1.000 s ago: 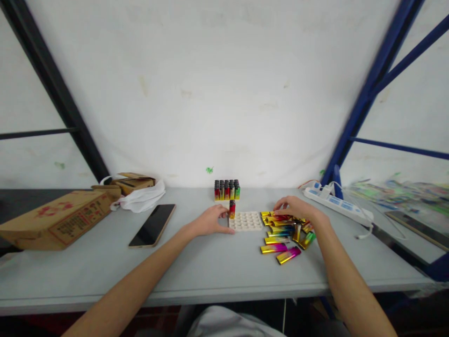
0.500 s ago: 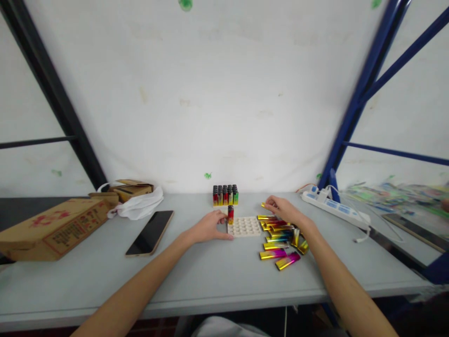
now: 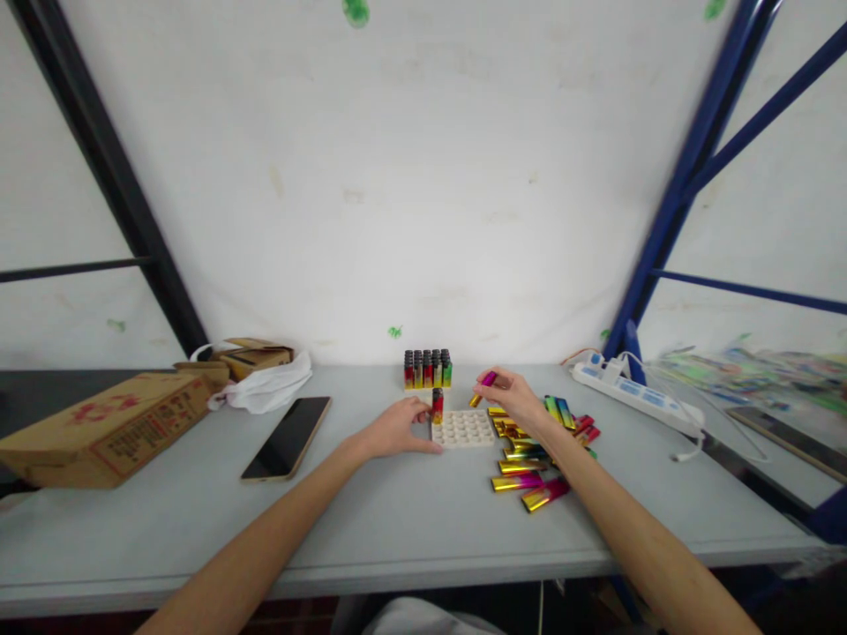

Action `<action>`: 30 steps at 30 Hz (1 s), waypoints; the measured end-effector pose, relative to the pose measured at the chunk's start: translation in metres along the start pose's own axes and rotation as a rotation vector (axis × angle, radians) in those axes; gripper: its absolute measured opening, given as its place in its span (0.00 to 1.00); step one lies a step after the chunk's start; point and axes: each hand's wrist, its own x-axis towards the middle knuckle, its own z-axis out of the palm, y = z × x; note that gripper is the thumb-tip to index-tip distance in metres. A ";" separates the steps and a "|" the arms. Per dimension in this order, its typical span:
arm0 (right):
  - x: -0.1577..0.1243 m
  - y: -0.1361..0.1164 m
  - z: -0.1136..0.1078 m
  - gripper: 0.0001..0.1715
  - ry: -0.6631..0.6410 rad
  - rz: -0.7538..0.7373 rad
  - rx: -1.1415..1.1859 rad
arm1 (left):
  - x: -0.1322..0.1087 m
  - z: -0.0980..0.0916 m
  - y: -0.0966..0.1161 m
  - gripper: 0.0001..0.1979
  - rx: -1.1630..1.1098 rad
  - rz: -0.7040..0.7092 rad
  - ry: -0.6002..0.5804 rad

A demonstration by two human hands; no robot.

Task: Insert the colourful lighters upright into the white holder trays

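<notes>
My left hand (image 3: 398,427) rests at the left edge of a white tray with holes (image 3: 471,429), thumb against its near corner and curled fingers at its far left. Close to those fingertips, one red-and-yellow lighter (image 3: 438,407) stands upright in the tray. My right hand (image 3: 513,397) pinches a magenta-and-gold lighter (image 3: 483,388), tilted, above the tray's far right edge. Beneath my right forearm lies a loose pile of shiny coloured lighters (image 3: 520,481), partly hidden. Behind the tray, a block of upright lighters (image 3: 428,369) with black tops stands near the wall.
A phone (image 3: 287,438) lies left of my left hand. Farther left are a cardboard box (image 3: 109,428) and a white plastic bag (image 3: 274,385). A power strip (image 3: 635,397) with cables sits at the right. Metal frame posts rise on both sides.
My right hand has moved left from beyond the pile toward the tray, bringing the lighter upright-tilted into clearer view. My left hand stays at the tray.
</notes>
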 end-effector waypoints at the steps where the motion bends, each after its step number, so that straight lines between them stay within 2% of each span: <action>1: -0.001 -0.001 0.001 0.29 -0.005 -0.002 -0.025 | 0.000 0.000 0.000 0.36 0.001 0.002 0.000; 5: -0.001 -0.004 0.002 0.34 -0.064 -0.051 -0.193 | 0.000 0.000 0.001 0.35 -0.009 0.012 0.006; 8: -0.002 -0.001 0.006 0.34 -0.179 -0.081 -0.179 | 0.000 0.000 0.001 0.35 -0.015 0.017 0.005; 13: -0.008 0.002 0.024 0.30 -0.282 0.163 0.061 | -0.001 0.000 0.001 0.36 -0.003 0.011 0.002; 18: -0.011 -0.004 0.037 0.37 -0.231 0.296 0.101 | 0.000 0.000 0.001 0.35 0.009 -0.004 -0.007; 21: -0.012 -0.006 0.042 0.40 -0.185 0.310 0.084 | 0.000 -0.001 0.001 0.35 0.007 0.003 -0.017; 24: -0.015 -0.005 0.047 0.37 -0.104 0.310 0.021 | 0.000 0.000 0.000 0.36 0.008 0.005 -0.017; 30: -0.017 -0.004 0.051 0.24 -0.055 0.326 -0.076 | 0.000 0.000 0.001 0.35 0.011 0.009 0.001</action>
